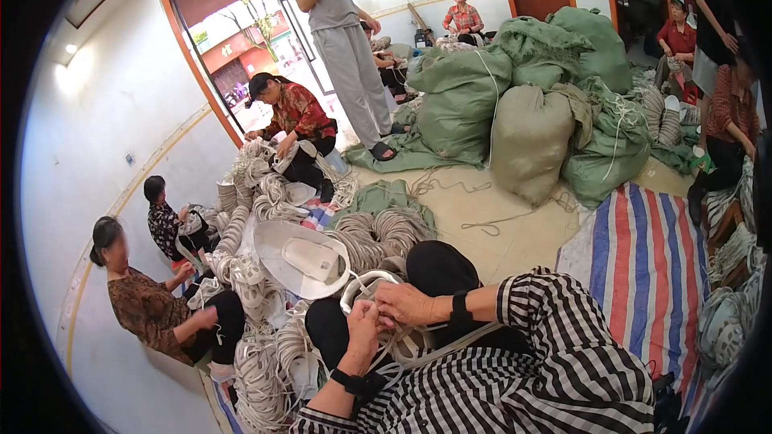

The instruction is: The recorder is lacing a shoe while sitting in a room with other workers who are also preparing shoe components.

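Left fingers (367, 313) and right fingers (389, 297) meet at shoe (360, 282); grip hidden, can't tell. Knees (441, 268) below likely prop it (tray (277, 243) just beyond, presumably for reach).

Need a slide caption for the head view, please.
Left hand and right hand meet at a pale shoe piece, bulging green sacks beyond.

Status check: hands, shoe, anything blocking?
Left hand and right hand together at shoe. Exact grip unclear. White tray ahead-left, not covering hands.
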{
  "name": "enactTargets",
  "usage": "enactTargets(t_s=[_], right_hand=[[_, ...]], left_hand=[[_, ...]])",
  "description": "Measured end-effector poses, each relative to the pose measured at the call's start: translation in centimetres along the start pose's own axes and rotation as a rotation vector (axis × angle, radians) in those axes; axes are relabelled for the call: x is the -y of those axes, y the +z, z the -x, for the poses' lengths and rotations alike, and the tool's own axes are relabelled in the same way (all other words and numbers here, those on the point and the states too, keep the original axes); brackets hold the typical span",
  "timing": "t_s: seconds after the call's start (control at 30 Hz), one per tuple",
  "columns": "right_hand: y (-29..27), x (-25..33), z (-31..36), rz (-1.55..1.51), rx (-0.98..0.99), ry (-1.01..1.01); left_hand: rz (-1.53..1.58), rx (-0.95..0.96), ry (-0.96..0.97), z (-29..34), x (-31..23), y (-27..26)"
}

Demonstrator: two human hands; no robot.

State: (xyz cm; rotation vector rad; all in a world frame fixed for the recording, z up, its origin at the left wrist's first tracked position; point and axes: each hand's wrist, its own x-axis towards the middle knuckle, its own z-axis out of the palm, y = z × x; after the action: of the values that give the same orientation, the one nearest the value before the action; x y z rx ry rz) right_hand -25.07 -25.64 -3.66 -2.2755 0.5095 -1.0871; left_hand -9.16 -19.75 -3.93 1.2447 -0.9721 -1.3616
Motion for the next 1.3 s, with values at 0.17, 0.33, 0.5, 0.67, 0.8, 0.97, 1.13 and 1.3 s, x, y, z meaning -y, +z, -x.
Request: enactTargets(t_s=[0.17, 0.33, 0.5, 0.67, 0.8, 0.97, 1.13, 1.3], right_hand=[[-0.2, -0.5, -0.4, -0.105, 0.067, 0.205], [-1.3, -0.1, -0.5, -0.149, 0.118, 0.276], [-1.7, 0.3, -0.4, -0.226, 0.209, 0.288], [-1.6, 0.4, -0.5, -0.255, 0.173, 0.354], [-2.0, 0.1, -0.5, -0.347, 0.256, 0.401], [-1.8, -0.6, -1.0, -0.386, 0.303, 0.446], [-1.2, -1.0, -1.2, -0.420, 0.309, 0.576], [-1.1, -1.6, -1.9, -0.580, 0.316, 0.579]], left_hand=[[0.076, 0.012, -0.038, 0.1, 0.3, 0.2], [0.203, 0.081, -0.044, 0.5, 0.2, 0.3], [0.190, 0.091, -0.026, 0.9, 0.8, 0.2], [0.242, 0.072, -0.021, 1.0, 1.3, 0.3], [0.234, 0.089, -0.025, 1.1, 1.3, 0.2], [0.210, 0.115, -0.015, 1.3, 1.2, 0.1], [0.011, 0.114, 0.013, 1.4, 1.3, 0.2], [-0.038, 0.167, 0.051, 1.4, 1.9, -0.3]])
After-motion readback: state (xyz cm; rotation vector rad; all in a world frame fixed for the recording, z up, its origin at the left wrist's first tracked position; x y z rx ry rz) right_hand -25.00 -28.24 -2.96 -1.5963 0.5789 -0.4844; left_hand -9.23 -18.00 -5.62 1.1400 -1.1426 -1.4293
